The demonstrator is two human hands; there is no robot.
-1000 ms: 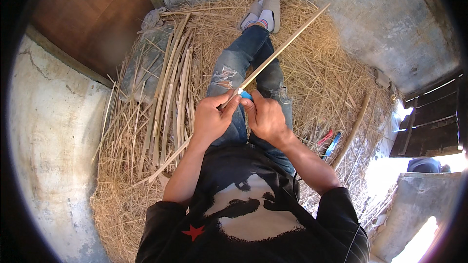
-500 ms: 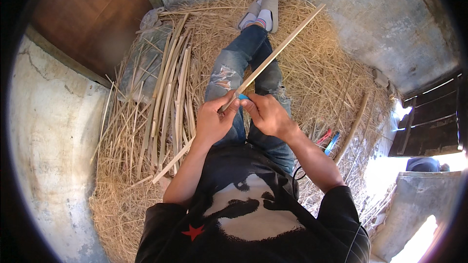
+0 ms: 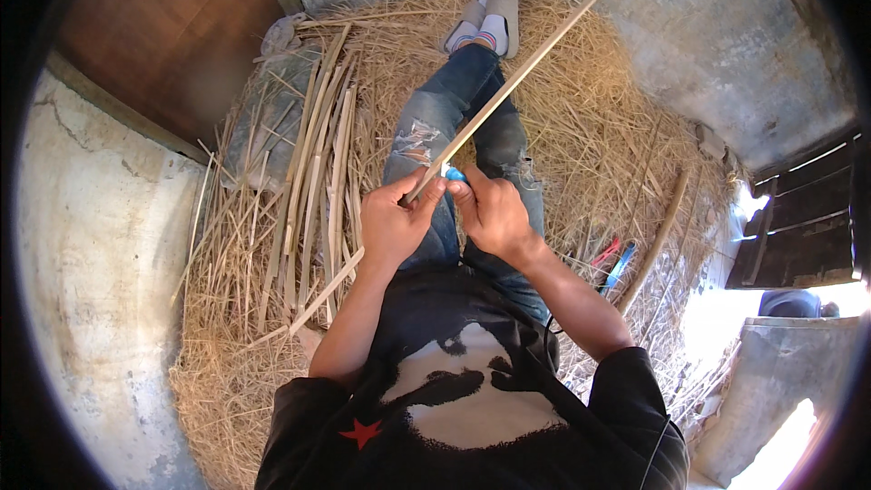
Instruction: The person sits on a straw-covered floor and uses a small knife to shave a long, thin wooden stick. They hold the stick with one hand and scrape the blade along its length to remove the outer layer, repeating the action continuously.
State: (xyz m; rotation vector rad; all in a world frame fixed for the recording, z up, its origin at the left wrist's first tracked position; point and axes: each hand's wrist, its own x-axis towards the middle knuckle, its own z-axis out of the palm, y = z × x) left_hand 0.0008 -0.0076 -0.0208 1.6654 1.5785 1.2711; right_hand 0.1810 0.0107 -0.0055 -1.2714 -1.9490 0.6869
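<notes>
Over the jeans [image 3: 422,113], the left hand [image 3: 395,225] grips a slanting pale strip [image 3: 517,82], and the right hand [image 3: 497,216] is closed around a blue tool [image 3: 456,175] at its edge. Shaving seems in hand; another stroke would call for a steady left hold.

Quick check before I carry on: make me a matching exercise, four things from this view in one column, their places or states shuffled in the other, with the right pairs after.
1. Held strip
2. Loose strips
3. Right hand
4. Slippers

A. Gripping the blue tool
B. Worn with striped socks
C. On the straw, left of the jeans
D. Slanting up and right from the left hand

Pairs: 1-D, 2-C, 3-A, 4-B
</notes>
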